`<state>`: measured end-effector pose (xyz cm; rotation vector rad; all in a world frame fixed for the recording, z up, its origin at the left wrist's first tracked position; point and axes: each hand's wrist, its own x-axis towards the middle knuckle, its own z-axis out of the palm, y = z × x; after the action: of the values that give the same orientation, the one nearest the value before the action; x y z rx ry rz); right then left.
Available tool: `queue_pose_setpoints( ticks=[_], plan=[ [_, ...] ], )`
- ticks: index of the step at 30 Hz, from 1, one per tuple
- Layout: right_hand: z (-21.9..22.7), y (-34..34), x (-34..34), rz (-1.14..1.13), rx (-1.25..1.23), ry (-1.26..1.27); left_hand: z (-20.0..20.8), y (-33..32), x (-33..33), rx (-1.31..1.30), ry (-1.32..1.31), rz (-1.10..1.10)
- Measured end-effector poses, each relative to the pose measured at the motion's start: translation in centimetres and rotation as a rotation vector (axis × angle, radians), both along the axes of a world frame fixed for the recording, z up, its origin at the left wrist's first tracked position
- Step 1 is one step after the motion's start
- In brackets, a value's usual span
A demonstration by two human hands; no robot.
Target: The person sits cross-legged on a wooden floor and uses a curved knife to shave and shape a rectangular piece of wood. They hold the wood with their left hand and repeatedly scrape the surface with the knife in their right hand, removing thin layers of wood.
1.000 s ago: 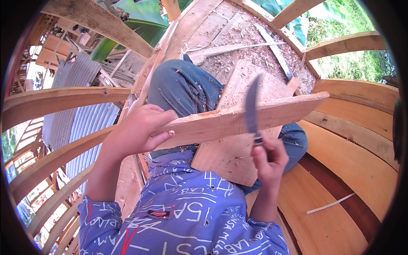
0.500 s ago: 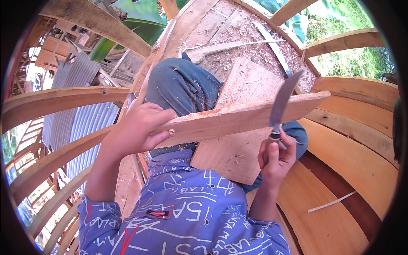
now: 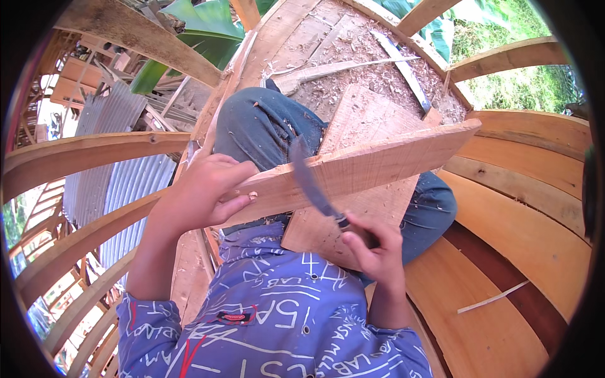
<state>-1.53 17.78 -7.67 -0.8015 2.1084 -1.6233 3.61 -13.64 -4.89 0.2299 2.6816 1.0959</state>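
My left hand [image 3: 205, 192] presses down on the near end of a long pale wooden plank [image 3: 378, 164] that lies across my lap. My right hand [image 3: 372, 242] grips the handle of a long dark-bladed knife [image 3: 309, 179]. Its blade slants up and to the left, lying against the plank's near face. Under the plank rests a wide flat board [image 3: 356, 208] leaning on my jeans-clad legs [image 3: 265, 126]. My blue patterned shirt [image 3: 271, 321] fills the lower middle.
I sit inside a wooden boat hull with curved ribs [image 3: 94, 151] on the left and stacked side planks [image 3: 535, 208] on the right. Wood shavings and loose slats [image 3: 353, 63] cover the floor ahead. Corrugated metal sheets [image 3: 120, 189] lie outside at left. A thin wood sliver [image 3: 491, 297] lies at right.
My right hand has swung the knife from the plank's right part toward the left, and the blade now slants left across the plank near my left hand. The left hand stays put.
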Motion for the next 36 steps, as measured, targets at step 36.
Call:
queue_pose_setpoints(
  ticks=[36],
  plan=[
    [-1.3,1.8,-0.3,-0.425,-0.047,-0.175,-0.4,-0.2,0.3,0.042,-0.002,0.016]
  ],
)
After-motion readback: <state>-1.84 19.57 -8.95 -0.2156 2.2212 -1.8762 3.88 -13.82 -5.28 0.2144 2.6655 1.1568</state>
